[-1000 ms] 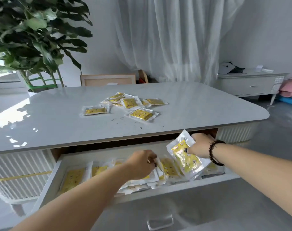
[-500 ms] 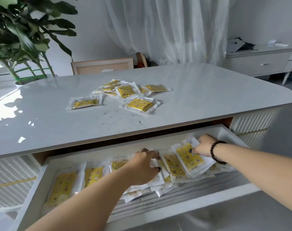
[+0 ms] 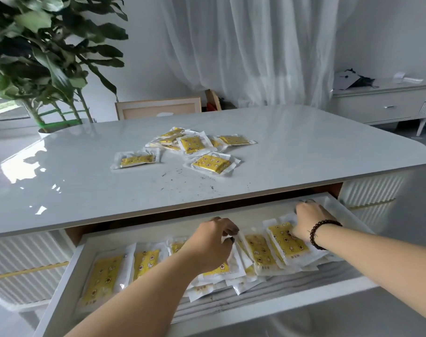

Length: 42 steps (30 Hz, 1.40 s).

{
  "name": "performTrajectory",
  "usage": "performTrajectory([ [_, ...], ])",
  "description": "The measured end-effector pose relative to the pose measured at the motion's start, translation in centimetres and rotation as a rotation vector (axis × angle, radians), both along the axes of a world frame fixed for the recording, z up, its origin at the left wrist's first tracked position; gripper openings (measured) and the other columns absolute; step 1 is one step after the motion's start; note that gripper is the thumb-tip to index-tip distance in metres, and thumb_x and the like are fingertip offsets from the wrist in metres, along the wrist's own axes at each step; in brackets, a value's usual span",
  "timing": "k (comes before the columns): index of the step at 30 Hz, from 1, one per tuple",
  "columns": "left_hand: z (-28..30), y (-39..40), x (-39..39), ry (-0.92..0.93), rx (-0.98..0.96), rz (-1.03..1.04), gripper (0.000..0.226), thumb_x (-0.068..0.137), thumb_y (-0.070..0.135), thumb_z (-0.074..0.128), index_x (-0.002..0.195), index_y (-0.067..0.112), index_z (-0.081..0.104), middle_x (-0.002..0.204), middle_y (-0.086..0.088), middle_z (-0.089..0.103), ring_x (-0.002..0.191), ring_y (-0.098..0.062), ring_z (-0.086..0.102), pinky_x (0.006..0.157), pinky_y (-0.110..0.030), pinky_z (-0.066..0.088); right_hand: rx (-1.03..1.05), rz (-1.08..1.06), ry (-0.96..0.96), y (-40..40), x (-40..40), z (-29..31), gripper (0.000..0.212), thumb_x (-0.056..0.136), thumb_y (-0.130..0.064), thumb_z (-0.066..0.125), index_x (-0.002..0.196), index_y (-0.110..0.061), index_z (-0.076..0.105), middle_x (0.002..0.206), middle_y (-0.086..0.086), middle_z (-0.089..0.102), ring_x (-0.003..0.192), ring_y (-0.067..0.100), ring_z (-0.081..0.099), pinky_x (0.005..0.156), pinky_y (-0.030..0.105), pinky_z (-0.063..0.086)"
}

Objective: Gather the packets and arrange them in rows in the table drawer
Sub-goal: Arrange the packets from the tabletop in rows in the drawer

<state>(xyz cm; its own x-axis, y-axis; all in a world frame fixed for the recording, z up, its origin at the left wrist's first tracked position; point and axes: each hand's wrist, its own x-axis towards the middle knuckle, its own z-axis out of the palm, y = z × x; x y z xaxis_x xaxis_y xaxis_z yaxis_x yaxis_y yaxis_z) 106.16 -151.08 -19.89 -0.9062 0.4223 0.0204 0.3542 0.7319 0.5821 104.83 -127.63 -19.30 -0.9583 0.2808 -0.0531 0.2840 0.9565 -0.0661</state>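
Both hands in the drawer (image 3: 275, 310): right hand (image 3: 310, 221) fingers pressed flat on the right packet (image 3: 288, 242), left hand (image 3: 213, 244) fingers pinching a middle packet (image 3: 231, 266). Best to square edges against neighbours so rows don't overlap. More packets on surface (image 3: 197, 148) wait, far.

Glossy white worktop (image 3: 304, 147), loose yellow packets (image 3: 190, 152) clustered mid-surface, dark specks toward the near edge; open drawer (image 3: 268, 310) under that edge holds overlapping packet rows (image 3: 144, 261)
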Motion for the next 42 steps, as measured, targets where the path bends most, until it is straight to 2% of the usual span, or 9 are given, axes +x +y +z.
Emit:
performTrajectory([
  [8,2.4,0.3,0.5,0.201,0.453,0.103,0.027,0.087,0.002,0.05,0.097,0.019,0.068,0.086,0.01,0.068,0.067,0.0,0.064,0.061,-0.012,0.048,-0.462,0.317,0.322,-7.7,0.0,9.2,0.014,0.081,-0.016,0.062,0.075,-0.009,0.072,0.074,-0.005,0.069,0.068,0.013,0.066,0.069,0.027,0.057],
  [12,3.7,-0.2,0.9,0.278,0.692,0.208,0.027,0.087,0.0,0.052,0.094,0.023,0.063,0.084,0.007,0.069,0.059,-0.013,0.065,0.057,-0.025,0.054,-0.615,0.225,0.496,-9.6,-4.3,12.1,0.01,0.08,-0.014,0.063,0.086,-0.011,0.072,0.085,-0.002,0.065,0.08,0.014,0.06,0.07,0.023,0.049],
  [16,4.7,-1.0,0.4,0.314,0.802,0.294,0.031,0.087,-0.001,0.051,0.094,0.028,0.06,0.081,0.006,0.067,0.059,-0.02,0.063,0.057,-0.037,0.054,-0.647,0.105,0.295,-11.0,-8.4,10.7,0.036,0.078,-0.032,0.071,0.106,-0.011,0.063,0.099,0.003,0.061,0.085,0.018,0.055,0.062,0.023,0.043],
  [20,5.9,-2.4,-0.6,0.255,0.975,0.447,0.029,0.09,-0.002,0.047,0.1,0.022,0.059,0.083,0.001,0.069,0.06,-0.016,0.066,0.057,-0.039,0.055,-0.437,0.047,0.158,-12.3,-10.3,9.4,0.085,0.068,-0.056,0.073,0.136,-0.016,0.04,0.133,0.009,0.049,0.121,0.029,0.045,0.096,0.038,0.046],
  [26,7.1,-3.3,-1.7,0.115,1.16,0.578,0.027,0.091,0.0,0.044,0.107,0.018,0.058,0.097,-0.006,0.069,0.077,-0.016,0.071,0.057,-0.026,0.054,-0.458,0.083,0.003,-11.4,-10.3,11.1,0.096,0.066,-0.047,0.081,0.141,-0.008,0.037,0.138,0.008,0.047,0.117,0.025,0.05,0.088,0.029,0.044],
  [31,7.1,-3.7,-2.3,0.085,1.154,0.639,0.025,0.091,0.003,0.052,0.106,0.022,0.057,0.106,0.004,0.064,0.099,-0.011,0.065,0.084,-0.036,0.057,-0.469,0.104,0.095,-10.8,-10.8,10.9,0.068,0.065,-0.038,0.084,0.12,-0.009,0.056,0.111,0.005,0.056,0.1,0.022,0.055,0.082,0.028,0.046],
  [34,7.2,-4.0,-2.4,0.086,1.101,0.693,0.03,0.091,0.012,0.057,0.117,0.027,0.051,0.11,0.016,0.057,0.109,-0.009,0.058,0.096,-0.035,0.05,-0.955,0.148,0.26,-11.2,-10.9,11.1,0.031,0.073,-0.015,0.08,0.098,-0.013,0.061,0.099,0.004,0.065,0.095,0.021,0.063,0.088,0.035,0.052],
  [37,7.5,-4.3,-2.2,-0.005,1.158,0.669,0.043,0.091,0.021,0.061,0.13,0.024,0.043,0.119,0.009,0.054,0.112,-0.012,0.057,0.098,-0.034,0.048,-1.47,0.253,0.105,-13.0,-9.4,11.8,0.014,0.085,0.0,0.064,0.089,-0.013,0.06,0.086,0.007,0.068,0.079,0.019,0.066,0.083,0.039,0.053],
  [42,7.4,-5.1,-2.2,0.018,1.192,0.772,0.028,0.082,0.025,0.072,0.102,0.025,0.053,0.102,0.002,0.065,0.095,-0.015,0.064,0.08,-0.032,0.053,-1.27,0.409,0.149,-16.9,-8.2,12.1,0.016,0.083,-0.003,0.068,0.076,-0.016,0.063,0.079,0.004,0.067,0.07,0.014,0.063,0.065,0.031,0.055],
])
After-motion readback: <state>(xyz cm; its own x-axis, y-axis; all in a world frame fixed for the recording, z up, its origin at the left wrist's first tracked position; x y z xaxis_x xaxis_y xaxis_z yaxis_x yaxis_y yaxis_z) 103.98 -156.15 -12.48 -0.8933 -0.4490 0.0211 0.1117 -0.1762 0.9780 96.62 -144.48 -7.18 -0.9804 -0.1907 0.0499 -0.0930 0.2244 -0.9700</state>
